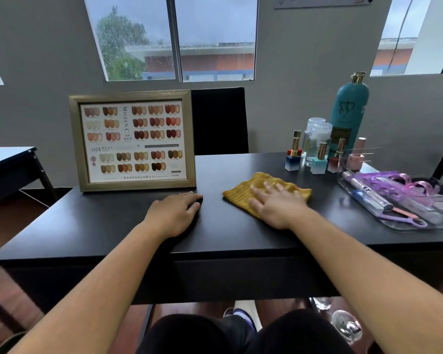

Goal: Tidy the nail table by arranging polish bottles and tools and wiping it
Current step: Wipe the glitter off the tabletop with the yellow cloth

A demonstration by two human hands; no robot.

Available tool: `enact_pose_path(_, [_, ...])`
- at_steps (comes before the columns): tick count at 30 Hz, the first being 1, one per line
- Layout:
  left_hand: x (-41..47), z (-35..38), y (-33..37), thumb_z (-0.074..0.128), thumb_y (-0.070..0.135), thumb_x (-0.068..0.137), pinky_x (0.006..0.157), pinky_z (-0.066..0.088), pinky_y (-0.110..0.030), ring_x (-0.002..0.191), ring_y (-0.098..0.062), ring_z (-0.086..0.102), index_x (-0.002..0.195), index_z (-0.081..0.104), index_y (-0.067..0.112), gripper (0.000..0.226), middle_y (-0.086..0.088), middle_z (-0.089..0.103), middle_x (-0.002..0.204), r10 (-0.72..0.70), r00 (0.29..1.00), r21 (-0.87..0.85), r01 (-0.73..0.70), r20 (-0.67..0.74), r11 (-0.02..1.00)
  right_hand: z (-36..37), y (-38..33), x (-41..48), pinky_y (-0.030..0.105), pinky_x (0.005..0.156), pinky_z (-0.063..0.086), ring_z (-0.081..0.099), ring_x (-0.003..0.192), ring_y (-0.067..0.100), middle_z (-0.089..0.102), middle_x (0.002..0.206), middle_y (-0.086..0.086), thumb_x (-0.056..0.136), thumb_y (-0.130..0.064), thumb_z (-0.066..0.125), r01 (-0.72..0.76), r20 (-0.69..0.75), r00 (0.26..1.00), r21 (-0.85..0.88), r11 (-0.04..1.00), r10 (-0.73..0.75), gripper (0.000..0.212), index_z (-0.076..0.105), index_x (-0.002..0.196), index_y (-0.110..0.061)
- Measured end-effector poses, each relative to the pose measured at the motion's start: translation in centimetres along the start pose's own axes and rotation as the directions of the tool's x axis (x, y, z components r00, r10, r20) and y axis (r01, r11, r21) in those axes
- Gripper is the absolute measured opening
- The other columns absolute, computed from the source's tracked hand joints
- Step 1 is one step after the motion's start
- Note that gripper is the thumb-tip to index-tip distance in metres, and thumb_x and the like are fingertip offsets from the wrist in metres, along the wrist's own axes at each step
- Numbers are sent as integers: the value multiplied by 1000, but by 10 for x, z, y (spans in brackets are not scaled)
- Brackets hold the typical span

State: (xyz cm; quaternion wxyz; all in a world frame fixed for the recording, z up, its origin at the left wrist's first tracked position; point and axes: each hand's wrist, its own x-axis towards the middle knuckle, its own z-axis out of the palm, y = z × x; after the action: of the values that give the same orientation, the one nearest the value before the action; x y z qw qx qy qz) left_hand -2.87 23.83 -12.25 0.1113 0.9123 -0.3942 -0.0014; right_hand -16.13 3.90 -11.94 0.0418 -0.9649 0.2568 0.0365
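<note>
My right hand (274, 204) lies flat, fingers spread, pressing on a yellow cloth (264, 186) in the middle of the black table (113, 226). My left hand (175, 212) rests palm down on the bare tabletop beside it, fingers loosely curled, holding nothing. Several polish bottles (319, 162) with gold caps stand in a row at the back right. A clear tray (399, 200) at the right holds purple scissors, files and other tools.
A framed nail colour chart (133, 140) stands at the back left. A tall teal pump bottle (349, 111) and clear bottles (315, 137) stand behind the polishes. A black chair back (219, 121) is across the table. Another table (8, 159) is at far left.
</note>
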Motion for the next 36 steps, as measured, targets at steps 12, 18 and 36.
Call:
enact_pose_path(12, [2,-6,0,30,39,98,106,33,-39,134,-15,36,136,40,39,39,13,40,146,7,1000,-71,-5,27,997,-1,74,-44,47,116,-4,-7,146,12,-7,159,-13,96,-56,18,122,57,990,66,990,-126,51,5,145,-49])
enact_pose_path(18, [3,-6,0,31,37,98,107,33,-40,134,-15,36,136,42,37,40,12,40,146,15,1000,-81,-13,20,997,12,71,-55,55,114,-4,-7,147,20,-9,159,-8,94,-60,13,-234,19,972,114,966,233,57,0,147,-44])
enact_pose_path(36, [-7,-13,15,46,34,94,103,38,-37,123,-15,48,132,48,31,38,6,51,137,132,975,-268,-178,-179,947,3,-41,-51,43,119,0,5,147,14,8,160,-2,97,-53,24,232,-135,968,164,959,-211,60,13,151,-28])
